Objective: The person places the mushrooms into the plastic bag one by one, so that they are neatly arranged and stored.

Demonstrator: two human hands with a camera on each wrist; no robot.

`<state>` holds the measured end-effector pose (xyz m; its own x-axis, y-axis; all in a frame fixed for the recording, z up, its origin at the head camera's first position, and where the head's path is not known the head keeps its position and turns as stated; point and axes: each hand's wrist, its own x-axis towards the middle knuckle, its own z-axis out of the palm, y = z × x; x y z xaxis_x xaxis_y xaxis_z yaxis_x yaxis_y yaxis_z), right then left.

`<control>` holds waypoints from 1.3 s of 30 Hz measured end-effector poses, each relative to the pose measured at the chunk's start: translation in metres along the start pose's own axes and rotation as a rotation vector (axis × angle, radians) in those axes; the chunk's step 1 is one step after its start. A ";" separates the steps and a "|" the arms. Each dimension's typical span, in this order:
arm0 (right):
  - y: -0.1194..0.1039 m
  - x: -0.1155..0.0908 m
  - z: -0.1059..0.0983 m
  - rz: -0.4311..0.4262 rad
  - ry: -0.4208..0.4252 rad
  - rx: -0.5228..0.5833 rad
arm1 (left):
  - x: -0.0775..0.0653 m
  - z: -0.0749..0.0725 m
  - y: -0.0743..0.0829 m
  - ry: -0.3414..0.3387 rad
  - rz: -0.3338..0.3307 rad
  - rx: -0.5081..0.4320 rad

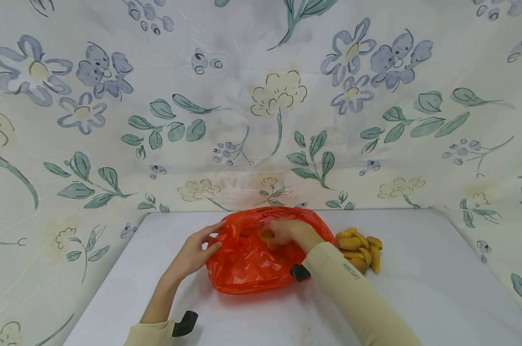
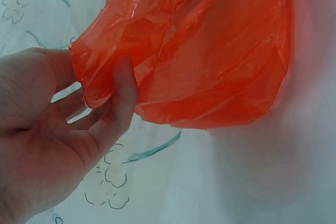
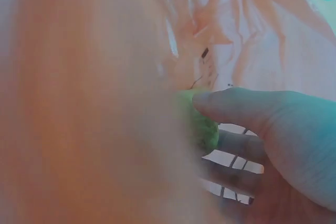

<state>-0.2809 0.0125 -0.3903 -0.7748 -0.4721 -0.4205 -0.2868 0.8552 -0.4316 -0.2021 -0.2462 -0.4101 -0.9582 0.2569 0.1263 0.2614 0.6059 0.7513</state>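
Note:
A thin red plastic bag (image 1: 252,274) lies spread on the white table, its mouth held up at the back. At the bag's left edge my left hand (image 1: 196,252) grips the plastic; in the left wrist view that hand (image 2: 58,124) has the bag's rim (image 2: 97,77) between its fingers. My right hand (image 1: 284,233) reaches into the bag. It pinches a small yellow fruit (image 1: 265,235) between thumb and fingers. The right wrist view shows this fruit (image 3: 202,124) greenish and partly hidden by blurred plastic, so its kind is unclear.
Several yellow-brown, banana-like fruits (image 1: 352,242) lie in a pile just right of the bag, partly behind my right sleeve (image 1: 347,283). The white table (image 1: 416,278) ends at a flower-patterned cloth (image 1: 243,120) behind and at the sides.

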 end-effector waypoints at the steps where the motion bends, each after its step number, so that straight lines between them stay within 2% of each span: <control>1: 0.000 -0.001 0.000 0.003 -0.002 0.009 | 0.000 0.000 0.000 0.000 0.000 0.001; 14: -0.002 -0.006 -0.008 -0.010 -0.001 -0.014 | 0.000 0.000 -0.001 -0.005 0.007 -0.004; 20: -0.006 -0.009 -0.013 -0.045 -0.004 -0.077 | 0.000 -0.001 -0.001 -0.007 0.012 -0.010; 23: -0.007 -0.012 -0.015 -0.078 -0.001 -0.069 | 0.000 -0.002 -0.002 -0.009 0.009 -0.010; 39: -0.012 -0.036 -0.029 -0.135 -0.013 -0.073 | 0.000 -0.001 0.000 -0.012 0.001 -0.013</control>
<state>-0.2660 0.0257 -0.3467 -0.7191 -0.5861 -0.3734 -0.4285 0.7970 -0.4257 -0.2019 -0.2467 -0.4093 -0.9565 0.2661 0.1193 0.2605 0.5957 0.7598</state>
